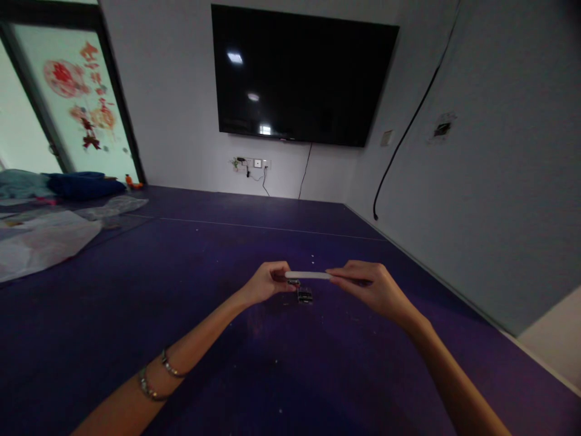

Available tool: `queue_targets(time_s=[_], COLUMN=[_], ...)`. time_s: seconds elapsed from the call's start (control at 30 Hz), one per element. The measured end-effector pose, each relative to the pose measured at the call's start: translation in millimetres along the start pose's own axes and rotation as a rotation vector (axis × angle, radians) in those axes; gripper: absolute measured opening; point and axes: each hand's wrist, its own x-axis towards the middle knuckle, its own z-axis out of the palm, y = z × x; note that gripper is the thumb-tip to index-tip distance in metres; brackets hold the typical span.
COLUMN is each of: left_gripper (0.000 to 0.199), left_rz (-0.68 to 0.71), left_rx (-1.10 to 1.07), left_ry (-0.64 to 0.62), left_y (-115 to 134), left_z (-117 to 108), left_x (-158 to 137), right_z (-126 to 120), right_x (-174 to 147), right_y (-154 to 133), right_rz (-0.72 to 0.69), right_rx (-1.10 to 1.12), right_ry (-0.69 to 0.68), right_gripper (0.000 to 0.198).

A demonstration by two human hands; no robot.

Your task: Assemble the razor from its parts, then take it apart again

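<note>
One slim, flat white strip (308,275) spans nine to three o'clock between left hand (267,283) and right hand (373,287), each pinching an end, neither nearer. Small black-and-silver block (305,295) shows at six o'clock.

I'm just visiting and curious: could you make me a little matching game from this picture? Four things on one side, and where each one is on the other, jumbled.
Things:
1. Pale strip
2. Television
3. Bracelets
4. Dark cable

Places:
A. Hanging down the right-hand wall
B. Around the left forearm
C. Held between the left hand and the right hand
D. Mounted on the far wall

Right pairs: 1-C, 2-D, 3-B, 4-A
</note>
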Motion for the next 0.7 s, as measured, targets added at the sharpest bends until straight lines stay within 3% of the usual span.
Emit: queue_targets(time_s=[0.47, 0.7], left_gripper=[0.018, 0.021], left_rz=[-0.003, 0.002], left_rx=[0.014, -0.041], left_ry=[0.002, 0.009], left_y=[2, 2], left_z=[0, 1], left_x=[-1, -2], right_z=[1, 1], right_x=[0, 1], right_y=[1, 13], right_rz=[0.008, 0.085], right_rx=[0.052, 0.071], right_ry=[-0.032, 0.040], right_gripper=[0.027, 0.027])
